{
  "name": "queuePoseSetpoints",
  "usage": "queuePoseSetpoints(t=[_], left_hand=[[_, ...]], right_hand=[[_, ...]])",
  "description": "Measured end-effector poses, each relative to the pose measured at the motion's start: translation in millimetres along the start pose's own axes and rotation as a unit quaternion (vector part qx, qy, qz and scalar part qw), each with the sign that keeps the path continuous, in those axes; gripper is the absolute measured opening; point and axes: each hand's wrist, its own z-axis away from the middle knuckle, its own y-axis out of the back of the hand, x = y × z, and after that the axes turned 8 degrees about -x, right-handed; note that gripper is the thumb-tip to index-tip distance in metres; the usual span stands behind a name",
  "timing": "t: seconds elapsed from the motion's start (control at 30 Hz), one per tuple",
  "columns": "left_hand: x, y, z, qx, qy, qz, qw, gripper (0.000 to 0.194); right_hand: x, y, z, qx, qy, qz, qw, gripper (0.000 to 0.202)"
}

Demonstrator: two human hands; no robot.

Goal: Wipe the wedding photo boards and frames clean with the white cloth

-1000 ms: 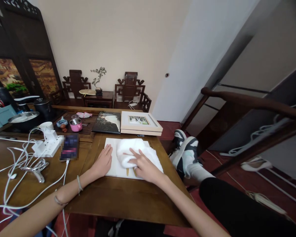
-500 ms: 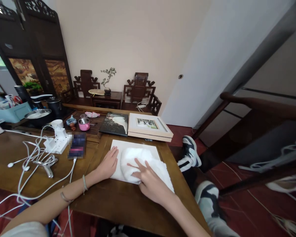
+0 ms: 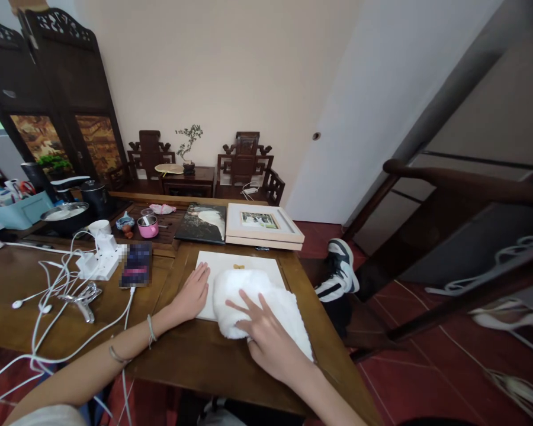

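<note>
A flat white panel [image 3: 208, 260] lies on the wooden table, with a small gold-coloured piece [image 3: 238, 267] showing near its far edge. My left hand [image 3: 194, 294] rests on the panel's left edge, fingers stretched out flat. Over the panel's near and right part lies a fluffy white cloth [image 3: 288, 307], which hangs past the panel's edge onto the tabletop. My right hand [image 3: 262, 331] presses down on this cloth with its fingers spread. The cloth hides much of the panel.
Beyond the panel lie a dark photo panel [image 3: 202, 223] and stacked pale picture frames [image 3: 264, 228]. To the left are a phone [image 3: 136, 264], a power strip [image 3: 101, 260], tangled white cables, a clear hair claw [image 3: 85, 300] and a pink cup [image 3: 148, 226]. A person's shoe [image 3: 341, 263] is beside the table.
My right hand and the white cloth have moved toward me across the panel, uncovering the gold-coloured piece. My left hand stays at the panel's left edge. The camera view has shifted slightly.
</note>
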Motion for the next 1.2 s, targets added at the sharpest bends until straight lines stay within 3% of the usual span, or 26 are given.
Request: queuePoseSetpoints(t=[0.27,0.37,0.47,0.57,0.8,0.9,1.07,1.2], left_hand=[[-5,2.2,-2,0.004,-0.015,0.003,1.000,0.049],[-7,2.0,-3,0.005,-0.018,0.000,1.000,0.049],[-8,2.2,-4,-0.002,-0.019,-0.006,1.000,0.049],[-8,2.0,-4,-0.005,-0.024,-0.008,1.000,0.050],[-7,-1.6,-2,0.009,-0.023,0.002,1.000,0.048],[-4,-1.1,-1,0.008,-0.017,0.006,1.000,0.048],[3,4.0,1,-0.005,-0.002,0.016,1.000,0.048],[2,4.7,1,-0.011,-0.004,0.022,1.000,0.048]], right_hand=[[34,15,-38,0.046,-0.069,0.007,0.997,0.057],[16,9,-35,0.033,-0.072,0.026,0.997,0.056],[-9,0,-20,0.014,-0.030,0.023,0.999,0.054],[-17,-2,-14,0.006,0.003,0.013,1.000,0.054],[22,9,-40,0.029,-0.014,-0.010,0.999,0.057],[29,9,-45,0.034,-0.015,-0.011,0.999,0.059],[11,6,-38,0.010,-0.028,0.015,0.999,0.058],[-14,-2,-9,-0.020,-0.008,0.013,1.000,0.058]])
